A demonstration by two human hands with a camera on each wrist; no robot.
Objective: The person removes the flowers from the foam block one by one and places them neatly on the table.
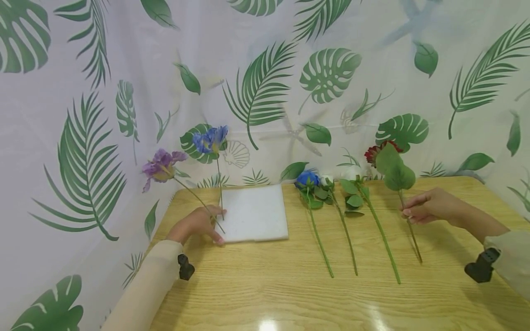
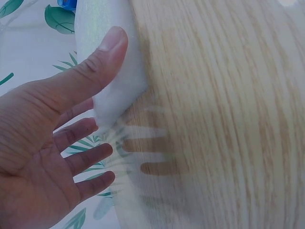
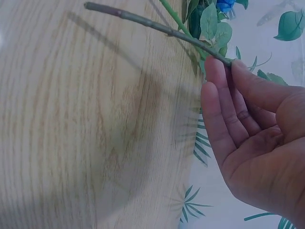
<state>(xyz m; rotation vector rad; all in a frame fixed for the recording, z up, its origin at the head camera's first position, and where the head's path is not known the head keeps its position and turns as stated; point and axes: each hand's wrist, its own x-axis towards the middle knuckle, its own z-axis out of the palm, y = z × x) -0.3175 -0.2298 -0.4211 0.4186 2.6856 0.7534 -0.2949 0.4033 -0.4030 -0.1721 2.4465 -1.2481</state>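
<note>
At the left edge of a white foam block (image 1: 253,214), my left hand (image 1: 199,225) has its fingers spread and the thumb by the front corner. The left wrist view shows those fingers (image 2: 90,160) fairly straight, with the thumb over the foam. A purple flower (image 1: 160,166) leans left from the block, and a light-blue flower (image 1: 210,140) rises almost upright from it. My right hand (image 1: 432,208) pinches the stem of a red flower (image 1: 374,154) between thumb and fingertips. Its large green leaves partly cover the bloom. The stem's cut end (image 3: 102,8) points toward the table's front.
Between the hands, a blue rose (image 1: 307,178) and two white flowers, one farther left (image 1: 327,180) and one farther right (image 1: 352,173), lie with stems toward the front. The wooden table (image 1: 269,285) meets a leaf-printed curtain (image 1: 265,105) at the back and left.
</note>
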